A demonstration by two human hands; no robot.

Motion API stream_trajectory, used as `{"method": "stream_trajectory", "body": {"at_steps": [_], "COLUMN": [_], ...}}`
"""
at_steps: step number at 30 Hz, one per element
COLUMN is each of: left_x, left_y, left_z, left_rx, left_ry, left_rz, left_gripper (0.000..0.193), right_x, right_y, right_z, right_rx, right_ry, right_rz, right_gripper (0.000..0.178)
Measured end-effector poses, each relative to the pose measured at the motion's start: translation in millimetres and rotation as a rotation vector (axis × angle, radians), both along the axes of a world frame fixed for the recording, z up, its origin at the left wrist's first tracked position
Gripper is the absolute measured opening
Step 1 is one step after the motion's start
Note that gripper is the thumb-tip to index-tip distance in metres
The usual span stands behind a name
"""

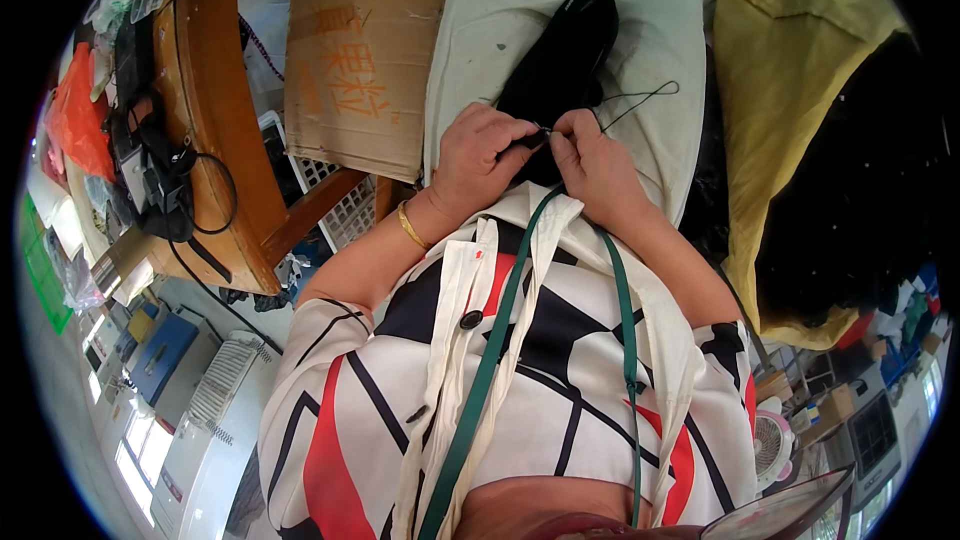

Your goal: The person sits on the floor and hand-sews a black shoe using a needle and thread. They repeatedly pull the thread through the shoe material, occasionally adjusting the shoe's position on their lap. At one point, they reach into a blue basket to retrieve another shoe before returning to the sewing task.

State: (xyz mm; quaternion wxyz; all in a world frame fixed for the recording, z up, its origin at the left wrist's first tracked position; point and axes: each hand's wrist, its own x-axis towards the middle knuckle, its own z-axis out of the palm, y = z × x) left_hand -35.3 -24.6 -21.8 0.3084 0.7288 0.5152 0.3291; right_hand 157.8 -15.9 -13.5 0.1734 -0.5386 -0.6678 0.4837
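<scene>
A long black fabric piece with a rounded far end (562,50), shaped like a sock or shoe upper, lies on the white cloth (470,35) over my lap. My left hand (478,155) is closed, its thumb and fingers pinching the near part of the black piece. Close beside it, my right hand (597,162) is closed in a pinch, fingertips almost meeting the left ones. Something tiny and shiny shows between the fingertips, too small to name. A dark thread (640,97) loops out to the right from near my right hand across the white cloth.
A cardboard box (370,60) stands on the left, beside a wooden table (215,120) with black cords and a small device. To the right, a yellow sack (770,60) lies open around many black pieces (850,190). A fan (772,445) stands at the lower right.
</scene>
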Motion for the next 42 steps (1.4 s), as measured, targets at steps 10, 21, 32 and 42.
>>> {"method": "stream_trajectory", "body": {"at_steps": [10, 21, 32, 42], "left_x": [1.0, -2.6, 1.3, -2.2], "left_y": [2.2, 3.7, 6.4, 21.1], "left_z": [-7.7, -6.3, -13.8, 3.6], "left_rx": [0.106, 0.212, 0.186, 0.024], "left_ry": [-0.028, 0.004, -0.018, -0.064], "left_rz": [-0.057, -0.135, -0.157, -0.229], "left_gripper": [0.029, 0.039, 0.028, 0.028], "right_x": [2.5, 2.9, -26.7, 15.1], "right_y": [19.6, 47.1, 64.0, 93.4], "right_z": [5.1, 14.6, 11.0, 63.6], "right_rx": [-0.32, 0.111, 0.466, -0.42], "right_ry": [0.168, -0.064, 0.105, 0.605], "right_rz": [-0.021, 0.253, 0.044, -0.255], "right_gripper": [0.015, 0.014, 0.013, 0.025]}}
